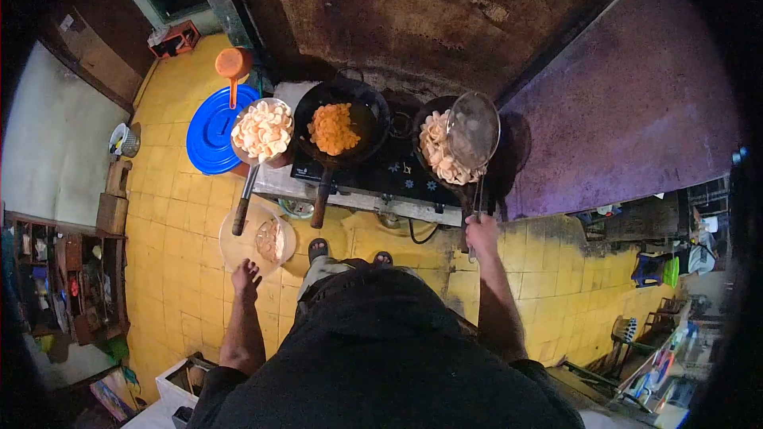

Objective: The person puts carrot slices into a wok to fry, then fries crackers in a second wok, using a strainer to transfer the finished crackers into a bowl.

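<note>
My right hand is closed around the long handle of a round wire strainer, whose mesh is over the right wok. Pale puffed crackers fill the left part of that wok, partly hidden under the mesh. My left hand has its fingers apart and holds nothing. It is at the near edge of a translucent tub with some pale pieces inside. Beyond the tub, a second long-handled strainer is heaped with pale crackers. The middle wok holds orange pieces.
Both woks are on a black stove top. To the left are a round blue lid and an orange dipper. A brown wall rises behind the stove. The floor has yellow tiles.
</note>
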Action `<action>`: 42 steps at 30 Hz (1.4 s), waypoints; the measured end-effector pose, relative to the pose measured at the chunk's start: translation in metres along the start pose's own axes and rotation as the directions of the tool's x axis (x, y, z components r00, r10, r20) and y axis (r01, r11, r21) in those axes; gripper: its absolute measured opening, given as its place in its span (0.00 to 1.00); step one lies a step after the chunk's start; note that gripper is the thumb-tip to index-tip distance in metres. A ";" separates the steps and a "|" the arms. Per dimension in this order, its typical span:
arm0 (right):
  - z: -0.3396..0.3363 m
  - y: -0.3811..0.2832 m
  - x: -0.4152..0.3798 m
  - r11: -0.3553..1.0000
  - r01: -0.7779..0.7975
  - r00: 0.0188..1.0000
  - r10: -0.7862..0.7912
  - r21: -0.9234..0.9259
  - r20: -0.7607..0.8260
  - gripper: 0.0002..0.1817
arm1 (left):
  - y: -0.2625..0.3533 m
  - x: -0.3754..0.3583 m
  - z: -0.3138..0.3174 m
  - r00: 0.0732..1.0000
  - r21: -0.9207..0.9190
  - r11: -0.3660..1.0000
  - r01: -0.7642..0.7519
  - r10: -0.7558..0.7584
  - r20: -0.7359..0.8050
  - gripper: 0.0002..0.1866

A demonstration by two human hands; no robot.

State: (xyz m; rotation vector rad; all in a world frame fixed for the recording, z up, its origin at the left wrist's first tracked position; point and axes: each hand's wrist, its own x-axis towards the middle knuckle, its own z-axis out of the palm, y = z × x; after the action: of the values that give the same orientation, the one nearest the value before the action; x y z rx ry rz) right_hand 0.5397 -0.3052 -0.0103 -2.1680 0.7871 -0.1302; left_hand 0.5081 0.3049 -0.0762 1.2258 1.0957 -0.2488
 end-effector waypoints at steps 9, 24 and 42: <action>0.038 -0.070 -0.008 0.838 -0.370 0.928 0.354 0.402 0.115 0.05 | 0.102 0.057 -0.001 0.990 0.098 0.993 -0.059 0.046 0.131 0.22; 0.069 -0.090 -0.030 0.610 -0.582 0.793 0.574 0.537 0.207 0.03 | 0.119 0.145 0.058 0.844 0.456 0.855 -0.248 -0.041 0.535 0.10; 0.050 -0.071 -0.016 0.525 -0.644 0.753 0.565 0.556 0.337 0.06 | 0.123 0.063 -0.007 0.881 0.413 0.882 -0.228 0.006 0.474 0.04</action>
State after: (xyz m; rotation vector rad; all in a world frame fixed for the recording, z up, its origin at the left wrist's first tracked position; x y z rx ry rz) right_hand 0.5784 -0.2289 0.0106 -1.1328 1.1861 0.0851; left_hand 0.6196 0.3824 -0.0474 1.5469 0.5481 -0.6992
